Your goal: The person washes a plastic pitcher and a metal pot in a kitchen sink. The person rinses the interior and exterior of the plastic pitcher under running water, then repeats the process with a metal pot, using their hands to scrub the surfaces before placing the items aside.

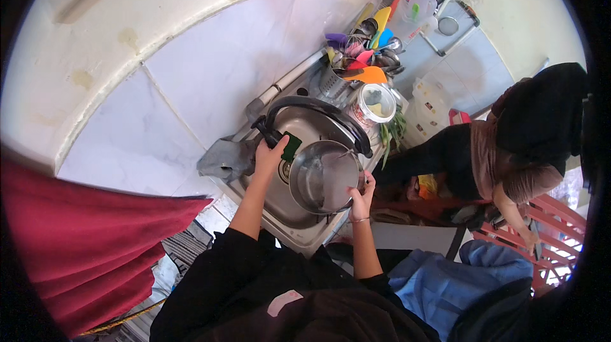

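Observation:
Over the stainless steel sink [278,201], my right hand [363,195] grips the rim of a round metal bowl [305,179], which is tilted below the black curved faucet [317,102]. Some water shows inside the bowl. My left hand [271,152] is at the faucet's base, by its black handle [265,129], with a dark green scouring pad [291,146] held at its fingers. Part of the drain [285,171] shows between the left hand and the bowl. A grey cloth [224,158] lies at the sink's left corner.
Behind the sink stand a perforated metal holder [330,83] full of utensils and a white plastic tub [377,103], with green leaves [392,132] beside it. Another person [520,141] is at the right, holding something in one hand. A red curtain [95,246] hangs at the left.

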`<state>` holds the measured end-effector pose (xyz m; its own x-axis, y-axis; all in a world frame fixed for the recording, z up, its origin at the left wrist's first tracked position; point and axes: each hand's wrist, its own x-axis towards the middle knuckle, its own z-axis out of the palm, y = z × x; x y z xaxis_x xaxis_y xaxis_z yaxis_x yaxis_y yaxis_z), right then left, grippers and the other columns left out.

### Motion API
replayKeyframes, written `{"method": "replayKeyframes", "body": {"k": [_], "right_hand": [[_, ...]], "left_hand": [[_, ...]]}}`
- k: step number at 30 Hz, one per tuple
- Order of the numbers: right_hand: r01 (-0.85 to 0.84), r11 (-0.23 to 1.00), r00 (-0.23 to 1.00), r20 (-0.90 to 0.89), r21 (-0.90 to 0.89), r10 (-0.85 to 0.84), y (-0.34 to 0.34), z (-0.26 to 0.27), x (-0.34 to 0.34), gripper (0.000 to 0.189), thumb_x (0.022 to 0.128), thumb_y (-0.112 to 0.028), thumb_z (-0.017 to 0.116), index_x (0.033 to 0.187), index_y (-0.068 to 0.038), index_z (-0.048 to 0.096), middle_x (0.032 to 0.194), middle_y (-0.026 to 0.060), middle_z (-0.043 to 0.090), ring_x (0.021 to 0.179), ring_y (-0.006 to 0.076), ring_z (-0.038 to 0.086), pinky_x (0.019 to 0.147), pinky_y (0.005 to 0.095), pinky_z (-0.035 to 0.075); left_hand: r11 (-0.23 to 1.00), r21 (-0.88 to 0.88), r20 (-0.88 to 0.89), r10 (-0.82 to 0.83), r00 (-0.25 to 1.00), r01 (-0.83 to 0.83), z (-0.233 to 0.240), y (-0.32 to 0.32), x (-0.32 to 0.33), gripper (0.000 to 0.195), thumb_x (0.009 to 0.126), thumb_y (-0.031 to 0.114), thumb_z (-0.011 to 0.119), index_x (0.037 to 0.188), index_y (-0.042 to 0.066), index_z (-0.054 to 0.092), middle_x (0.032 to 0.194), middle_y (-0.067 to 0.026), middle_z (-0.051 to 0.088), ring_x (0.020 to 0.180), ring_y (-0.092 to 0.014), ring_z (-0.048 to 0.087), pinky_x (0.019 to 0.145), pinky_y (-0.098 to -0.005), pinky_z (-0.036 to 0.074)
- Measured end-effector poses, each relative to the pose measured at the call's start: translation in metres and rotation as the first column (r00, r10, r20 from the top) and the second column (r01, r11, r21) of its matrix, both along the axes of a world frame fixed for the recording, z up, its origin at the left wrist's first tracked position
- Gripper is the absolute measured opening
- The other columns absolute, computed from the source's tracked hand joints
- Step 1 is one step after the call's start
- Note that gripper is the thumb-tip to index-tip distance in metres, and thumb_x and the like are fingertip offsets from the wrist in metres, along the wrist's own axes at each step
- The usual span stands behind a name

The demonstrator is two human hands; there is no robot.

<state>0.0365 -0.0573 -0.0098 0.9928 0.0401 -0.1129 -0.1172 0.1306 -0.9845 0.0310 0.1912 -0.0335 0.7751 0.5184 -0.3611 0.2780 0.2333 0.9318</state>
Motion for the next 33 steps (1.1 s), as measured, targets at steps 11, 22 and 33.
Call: {"method": "replayKeyframes", "body": {"k": [11,22,33], "right_hand": [[-0.027,0.887,0.985,-0.137,0.462,0.102,-0.014,-0.016,0.001,0.051,0.063,-0.004,0.047,0.112,-0.008,0.034,0.107,0.0082,0.043,0.100,0.0219,0.042,0.085,0.0333,0.035],[-0.288,0.951,0.782,-0.546,0.108,0.299,0.010,-0.040,0.021,0.039,0.074,-0.018,0.048,0.111,-0.010,0.038,0.107,0.0086,0.044,0.089,0.0221,0.050,0.072,0.0394,0.043],[-0.246,0.969,0.692,-0.703,-0.012,0.167,0.044,-0.078,0.013,0.052,0.075,-0.013,0.052,0.119,-0.008,0.027,0.115,0.0156,0.039,0.089,0.0313,0.050,0.072,0.0412,0.042]], "left_hand": [[0.740,-0.601,0.015,-0.367,0.930,0.302,-0.008,-0.038,-0.041,0.059,0.071,0.055,0.050,0.110,0.012,0.043,0.108,-0.0064,0.046,0.095,-0.020,0.044,0.080,-0.0414,0.036],[0.787,-0.594,-0.058,-0.250,0.967,0.168,-0.060,-0.039,-0.044,0.079,0.054,0.027,0.059,0.122,0.008,0.023,0.113,-0.0130,0.036,0.103,-0.026,0.038,0.081,-0.0399,0.034],[0.770,0.609,-0.146,-0.126,0.981,0.190,0.010,-0.050,-0.035,0.091,0.047,0.024,0.066,0.121,-0.003,0.019,0.104,-0.0245,0.035,0.096,-0.039,0.037,0.084,-0.0415,0.032]]}}
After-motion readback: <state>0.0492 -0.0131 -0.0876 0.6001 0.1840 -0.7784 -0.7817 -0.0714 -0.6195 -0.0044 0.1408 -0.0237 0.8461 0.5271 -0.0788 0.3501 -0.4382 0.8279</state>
